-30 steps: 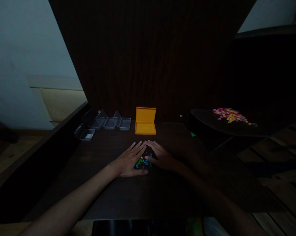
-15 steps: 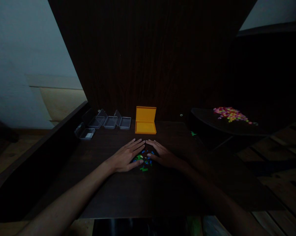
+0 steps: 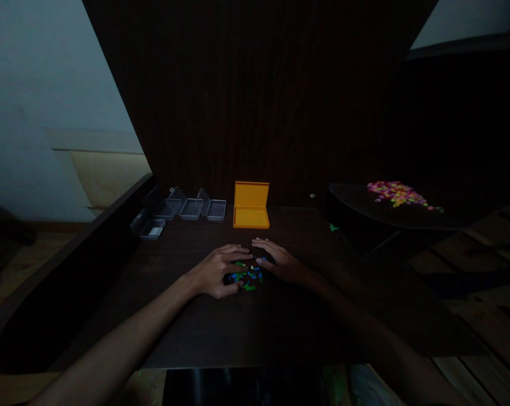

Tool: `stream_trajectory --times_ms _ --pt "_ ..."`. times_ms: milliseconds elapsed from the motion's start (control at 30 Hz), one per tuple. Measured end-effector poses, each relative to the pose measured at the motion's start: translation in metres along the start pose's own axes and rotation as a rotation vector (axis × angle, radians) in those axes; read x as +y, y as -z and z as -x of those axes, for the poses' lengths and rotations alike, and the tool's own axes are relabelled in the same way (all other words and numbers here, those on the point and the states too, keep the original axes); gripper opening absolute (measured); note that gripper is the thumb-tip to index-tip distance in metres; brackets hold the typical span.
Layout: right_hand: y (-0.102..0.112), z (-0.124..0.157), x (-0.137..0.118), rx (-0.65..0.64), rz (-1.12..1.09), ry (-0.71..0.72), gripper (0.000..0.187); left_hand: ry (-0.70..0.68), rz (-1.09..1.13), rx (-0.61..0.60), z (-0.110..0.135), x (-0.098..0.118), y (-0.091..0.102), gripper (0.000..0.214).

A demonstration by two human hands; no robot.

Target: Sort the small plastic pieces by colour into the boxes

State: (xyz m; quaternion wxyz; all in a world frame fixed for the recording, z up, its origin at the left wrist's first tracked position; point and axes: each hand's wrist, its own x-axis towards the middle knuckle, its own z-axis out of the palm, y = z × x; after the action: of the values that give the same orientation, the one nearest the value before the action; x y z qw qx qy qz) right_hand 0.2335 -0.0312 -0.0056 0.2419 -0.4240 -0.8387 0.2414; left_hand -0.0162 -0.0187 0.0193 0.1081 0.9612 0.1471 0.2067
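Observation:
A loose heap of small green, blue and pale pieces (image 3: 249,276) lies on the dark wooden tabletop (image 3: 212,332); they are too small to name by kind. At its left edge my left hand (image 3: 221,272) has its fingers apart and slightly bent, touching the pieces. Opposite, my right hand (image 3: 280,262) rests palm down with fingers stretched along the heap's right side. Neither hand grips anything that I can see. Just beyond the fingertips stands a yellow box (image 3: 251,224) with its lid raised.
Several clear plastic boxes (image 3: 216,211) with raised lids stand at the back left. A pile of pink and yellow bits (image 3: 396,193) lies on a dark curved shelf (image 3: 352,200) to the right. A green scrap (image 3: 333,228) lies near that shelf. A dark panel (image 3: 255,101) closes off the back.
My left hand has bent its fingers more and shifted over the pieces. The gap between both hands' fingertips looks slightly wider, and the pieces sit a little differently.

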Motion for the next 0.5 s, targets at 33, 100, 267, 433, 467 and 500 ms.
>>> stream_trajectory --times_ms 33,100,267,433,467,500 --pt "-0.001 -0.001 0.000 0.012 -0.002 -0.009 0.044 0.002 0.007 -0.012 0.000 0.001 0.000 0.036" --pt "-0.004 -0.002 -0.001 0.050 -0.003 -0.042 0.040 -0.009 0.018 -0.011 -0.001 0.002 -0.001 0.037" --pt "-0.013 -0.006 -0.001 0.155 0.007 -0.113 0.036 -0.039 0.002 0.068 -0.002 0.004 -0.003 0.038" --pt "-0.013 -0.007 0.000 0.190 0.009 -0.060 0.030 -0.036 0.006 0.195 -0.001 0.001 -0.004 0.030" --pt "-0.013 -0.007 0.000 0.195 0.008 -0.055 0.028 -0.037 0.010 0.199 -0.001 0.001 -0.004 0.029" --pt "-0.013 -0.007 -0.001 0.200 0.006 -0.053 0.026 -0.039 0.015 0.192 0.000 0.000 -0.004 0.028"
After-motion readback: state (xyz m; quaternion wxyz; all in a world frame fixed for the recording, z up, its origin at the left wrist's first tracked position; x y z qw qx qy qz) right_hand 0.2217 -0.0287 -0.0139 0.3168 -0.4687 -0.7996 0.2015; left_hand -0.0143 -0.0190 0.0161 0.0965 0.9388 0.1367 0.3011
